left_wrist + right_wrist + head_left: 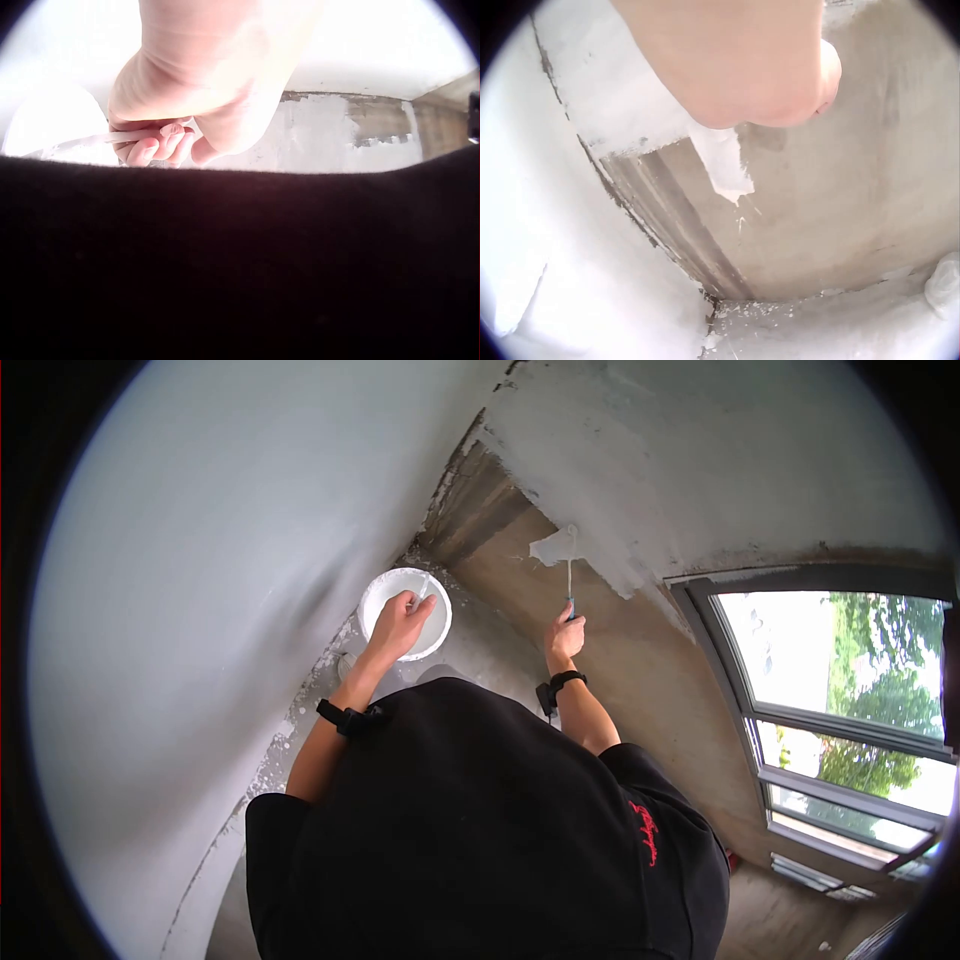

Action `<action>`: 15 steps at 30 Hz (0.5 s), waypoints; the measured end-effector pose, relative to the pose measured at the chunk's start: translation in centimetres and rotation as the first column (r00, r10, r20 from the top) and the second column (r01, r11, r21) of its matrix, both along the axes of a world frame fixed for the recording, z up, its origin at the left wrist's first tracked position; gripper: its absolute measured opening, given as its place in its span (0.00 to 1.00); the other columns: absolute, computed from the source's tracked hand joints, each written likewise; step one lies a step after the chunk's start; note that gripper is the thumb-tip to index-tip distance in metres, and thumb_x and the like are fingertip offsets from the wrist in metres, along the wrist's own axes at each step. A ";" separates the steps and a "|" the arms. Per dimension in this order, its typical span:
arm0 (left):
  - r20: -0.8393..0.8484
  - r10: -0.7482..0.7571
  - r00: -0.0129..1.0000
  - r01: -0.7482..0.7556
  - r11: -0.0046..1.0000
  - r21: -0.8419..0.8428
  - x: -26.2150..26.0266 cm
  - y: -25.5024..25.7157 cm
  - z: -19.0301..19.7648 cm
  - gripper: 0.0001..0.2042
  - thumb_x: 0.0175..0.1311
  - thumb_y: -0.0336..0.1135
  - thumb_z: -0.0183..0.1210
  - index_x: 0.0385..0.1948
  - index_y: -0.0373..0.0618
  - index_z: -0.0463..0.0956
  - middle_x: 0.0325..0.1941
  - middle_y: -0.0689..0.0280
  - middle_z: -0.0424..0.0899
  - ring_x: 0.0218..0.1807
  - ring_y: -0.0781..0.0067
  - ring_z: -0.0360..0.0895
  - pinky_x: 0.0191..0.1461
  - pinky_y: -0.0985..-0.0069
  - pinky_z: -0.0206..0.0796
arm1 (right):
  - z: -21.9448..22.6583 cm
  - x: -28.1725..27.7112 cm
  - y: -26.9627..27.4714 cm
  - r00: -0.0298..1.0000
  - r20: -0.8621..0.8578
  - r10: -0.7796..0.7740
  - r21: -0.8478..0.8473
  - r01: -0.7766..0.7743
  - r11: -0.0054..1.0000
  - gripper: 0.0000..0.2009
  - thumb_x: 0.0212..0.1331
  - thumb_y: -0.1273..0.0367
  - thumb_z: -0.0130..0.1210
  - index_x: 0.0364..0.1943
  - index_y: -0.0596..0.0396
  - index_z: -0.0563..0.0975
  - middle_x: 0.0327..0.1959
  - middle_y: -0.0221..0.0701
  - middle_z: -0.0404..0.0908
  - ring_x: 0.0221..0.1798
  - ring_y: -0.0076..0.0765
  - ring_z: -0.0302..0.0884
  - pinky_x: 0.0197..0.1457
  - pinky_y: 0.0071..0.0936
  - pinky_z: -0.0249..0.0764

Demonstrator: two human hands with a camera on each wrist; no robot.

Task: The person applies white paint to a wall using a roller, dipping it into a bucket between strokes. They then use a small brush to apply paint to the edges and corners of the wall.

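My left hand [402,626] is over a round white bucket [443,622] and grips a pale, narrow handle [120,136] that reaches to its rim. In the left wrist view the fingers curl round this handle. White paint lies in the bucket. My right hand [565,635] grips the blue handle of a paint roller [570,609]. Its thin rod reaches up to the wall, where the head blends into a fresh white patch [548,549]. The right wrist view shows the back part of the hand, with the roller hidden behind it and a white streak [724,166] below.
The wall [625,645] ahead is bare brown low down and coated white above. A white wall [230,560] rises on the left. Paint spatters mark the grey floor [485,622] along the corner. A framed window [740,660] is on the right. A dark sleeve fills much of the left wrist view.
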State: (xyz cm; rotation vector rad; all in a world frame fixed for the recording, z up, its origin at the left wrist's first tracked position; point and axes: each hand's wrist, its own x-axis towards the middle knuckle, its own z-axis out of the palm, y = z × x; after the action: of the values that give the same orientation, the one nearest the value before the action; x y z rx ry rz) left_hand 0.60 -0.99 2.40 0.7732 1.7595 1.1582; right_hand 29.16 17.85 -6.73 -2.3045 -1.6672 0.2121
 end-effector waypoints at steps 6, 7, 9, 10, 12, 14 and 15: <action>-0.025 0.125 0.992 -0.125 0.992 -0.021 -1.5 -2.2 -0.3 0.23 0.64 0.50 0.56 0.22 0.36 0.66 0.16 0.61 0.66 0.21 0.71 0.61 0.28 0.68 0.56 | -1.7 -7.6 2.0 0.988 -0.104 0.117 0.055 -0.112 0.992 0.28 0.64 0.44 0.43 0.36 0.60 0.74 0.33 0.49 0.82 0.39 0.59 0.80 0.44 0.49 0.73; -0.036 0.138 0.990 -0.138 0.990 -0.007 -1.7 -2.6 -0.3 0.24 0.64 0.51 0.56 0.22 0.35 0.66 0.16 0.60 0.66 0.21 0.71 0.62 0.28 0.67 0.56 | -1.5 -9.1 2.5 0.985 -0.103 0.139 0.054 -0.134 0.990 0.28 0.64 0.44 0.43 0.36 0.60 0.74 0.33 0.49 0.82 0.39 0.59 0.80 0.44 0.49 0.73; -0.046 0.144 0.988 -0.144 0.990 -0.004 -2.1 -3.2 -0.8 0.24 0.64 0.51 0.56 0.22 0.35 0.66 0.16 0.60 0.66 0.22 0.70 0.62 0.29 0.67 0.57 | -0.6 -12.4 3.3 0.968 -0.166 0.189 0.089 -0.176 0.980 0.28 0.65 0.45 0.43 0.35 0.59 0.75 0.33 0.48 0.82 0.39 0.59 0.80 0.44 0.49 0.73; -0.059 0.130 0.990 -0.130 0.992 0.001 -2.3 -3.5 -1.0 0.24 0.64 0.52 0.56 0.22 0.35 0.66 0.17 0.60 0.66 0.22 0.70 0.62 0.29 0.67 0.57 | -0.6 -14.1 3.9 0.964 -0.164 0.207 0.089 -0.195 0.977 0.28 0.65 0.45 0.43 0.35 0.59 0.75 0.33 0.48 0.82 0.39 0.59 0.80 0.44 0.49 0.73; -0.045 0.139 0.989 -0.140 0.990 -0.001 -2.6 -4.2 -0.1 0.24 0.64 0.52 0.56 0.22 0.35 0.66 0.17 0.60 0.66 0.22 0.69 0.62 0.29 0.66 0.57 | -0.6 -17.5 4.8 0.958 -0.189 0.217 0.043 -0.213 0.976 0.28 0.65 0.45 0.42 0.36 0.60 0.75 0.33 0.49 0.82 0.39 0.59 0.79 0.45 0.48 0.73; -0.033 0.146 0.989 -0.146 0.989 -0.003 -2.8 -4.7 0.4 0.24 0.64 0.52 0.55 0.22 0.35 0.66 0.17 0.59 0.67 0.22 0.69 0.63 0.29 0.66 0.57 | 0.1 -20.9 5.2 0.946 -0.216 0.244 0.051 -0.238 0.970 0.28 0.65 0.45 0.42 0.36 0.61 0.75 0.33 0.49 0.82 0.40 0.59 0.80 0.45 0.48 0.73; -0.014 0.141 0.990 -0.141 0.990 -0.004 -2.8 -4.9 0.4 0.24 0.64 0.52 0.55 0.22 0.36 0.66 0.17 0.59 0.67 0.22 0.68 0.64 0.29 0.66 0.58 | 0.6 -22.2 5.3 0.937 -0.242 0.250 0.060 -0.243 0.968 0.29 0.65 0.45 0.42 0.36 0.62 0.75 0.33 0.49 0.82 0.40 0.59 0.80 0.46 0.48 0.74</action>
State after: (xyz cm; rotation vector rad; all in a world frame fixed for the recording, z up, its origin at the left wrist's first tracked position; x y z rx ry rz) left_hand -2.20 -5.91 2.80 0.6638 1.8523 1.2436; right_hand 6.95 23.12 -6.12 -1.9481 -1.8081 0.5040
